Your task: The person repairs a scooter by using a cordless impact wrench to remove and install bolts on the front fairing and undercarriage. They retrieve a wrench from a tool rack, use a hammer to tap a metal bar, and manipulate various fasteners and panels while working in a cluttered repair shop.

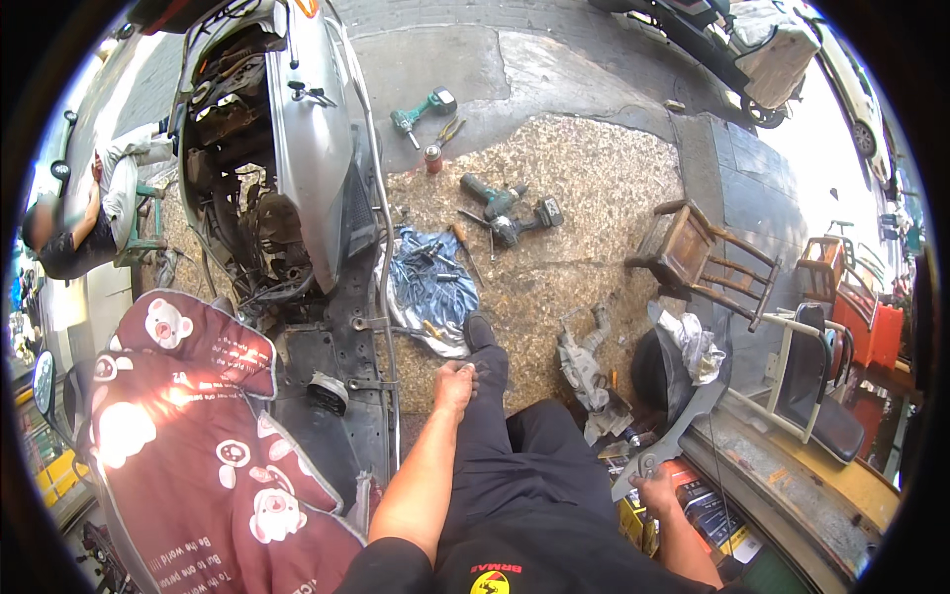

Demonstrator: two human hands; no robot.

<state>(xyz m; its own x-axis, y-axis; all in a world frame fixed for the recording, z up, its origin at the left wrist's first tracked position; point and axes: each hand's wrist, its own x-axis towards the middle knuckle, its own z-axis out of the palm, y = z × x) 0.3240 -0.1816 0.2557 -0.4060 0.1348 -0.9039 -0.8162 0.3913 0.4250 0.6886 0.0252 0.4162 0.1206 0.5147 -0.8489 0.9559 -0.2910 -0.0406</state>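
Note:
In front of my left leg, my left hand (456, 384) is closed with its fingers pressed together; whatever it may hold is too small to name. My right hand (653, 492), low on the right, grips the lower end of a long grey curved panel (679, 433). To my left stands a partly stripped scooter with a silver body panel (315, 148) and an exposed dark frame. A maroon cover with bear prints (188, 436) lies over its near part. By my shoe, a blue cloth (421, 272) bears several small metal tools.
Cordless drills (510, 226), a green impact driver (424, 114), pliers (451, 130) and a red can (432, 159) lie ahead. A wooden stool (693, 247) rests tipped at right, near a dirty grey part (586, 361). Another person (89, 223) sits beyond the scooter.

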